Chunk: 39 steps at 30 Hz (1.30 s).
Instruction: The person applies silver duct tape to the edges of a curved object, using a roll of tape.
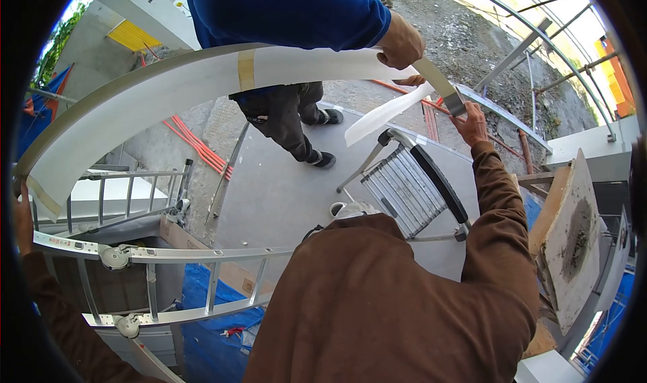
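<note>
A long, curved white strip (pixel 168 86) with an olive-brown edge arches across the view, with a beige band (pixel 246 70) around its middle. My left hand (pixel 24 221), partly lost in the dark left border, grips its lower left end. At the right, my right hand (pixel 473 123) is closed on the strip's grey-brown end. A co-worker in a blue sleeve (pixel 303 12) has one hand (pixel 402 42) on the strip near that end, with part of another hand just below. A loose white sheet (pixel 387 116) hangs from the strip there.
A folding aluminium ladder (pixel 182 255) crosses the lower left. A step stool (pixel 408 187) stands on grey sheeting (pixel 269 181), ahead of my brown-clad body. Red-orange pipes (pixel 202 150) run along the floor. A dirty wooden board (pixel 569 234) leans at right; curved metal tubing (pixel 559 46) rises beyond.
</note>
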{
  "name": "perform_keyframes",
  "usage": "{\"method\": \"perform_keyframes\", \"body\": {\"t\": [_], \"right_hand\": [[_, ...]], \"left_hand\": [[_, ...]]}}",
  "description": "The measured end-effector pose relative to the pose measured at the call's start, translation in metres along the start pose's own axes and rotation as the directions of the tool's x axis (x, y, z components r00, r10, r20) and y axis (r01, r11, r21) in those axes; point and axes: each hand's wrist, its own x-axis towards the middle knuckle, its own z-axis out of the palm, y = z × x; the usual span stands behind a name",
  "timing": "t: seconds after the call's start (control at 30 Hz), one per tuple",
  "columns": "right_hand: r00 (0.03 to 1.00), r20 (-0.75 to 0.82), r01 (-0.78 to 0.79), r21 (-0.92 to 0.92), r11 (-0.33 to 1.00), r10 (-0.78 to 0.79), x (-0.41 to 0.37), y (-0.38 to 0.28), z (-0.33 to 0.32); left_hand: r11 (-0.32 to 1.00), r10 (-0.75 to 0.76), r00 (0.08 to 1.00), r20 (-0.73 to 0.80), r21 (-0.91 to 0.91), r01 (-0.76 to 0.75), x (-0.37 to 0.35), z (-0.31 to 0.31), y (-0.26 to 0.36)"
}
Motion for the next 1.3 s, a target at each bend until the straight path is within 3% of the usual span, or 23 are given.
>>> {"method": "perform_keyframes", "body": {"t": [0.17, 0.47, 0.57, 0.7, 1.3], "right_hand": [[0.999, 0.027, -0.030, 0.007, 1.000, 0.030, -0.005, -0.002, 0.003], [0.988, 0.055, -0.142, -0.066, 0.988, 0.146, -0.004, -0.001, -0.001], [0.984, 0.056, -0.165, -0.090, 0.982, 0.171, -0.003, 0.001, -0.001], [0.982, 0.025, -0.182, -0.084, 0.980, 0.185, 0.002, -0.001, -0.001], [0.949, 0.074, -0.299, -0.108, 0.948, 0.308, 0.026, -0.023, -0.014]], "left_hand": [[0.999, -0.011, 1.000, 0.020, -0.043, 0.012, -0.006, 0.012, -0.014], [0.973, -0.063, 0.998, 0.022, -0.221, 0.067, -0.012, -0.001, 0.050], [0.982, 0.007, 1.000, 0.004, -0.186, -0.006, -0.012, -0.008, 0.070], [0.967, -0.051, 0.997, 0.052, -0.245, 0.062, -0.014, -0.013, 0.088], [0.964, -0.043, 0.999, 0.030, -0.261, 0.050, -0.022, -0.021, 0.105]]}}
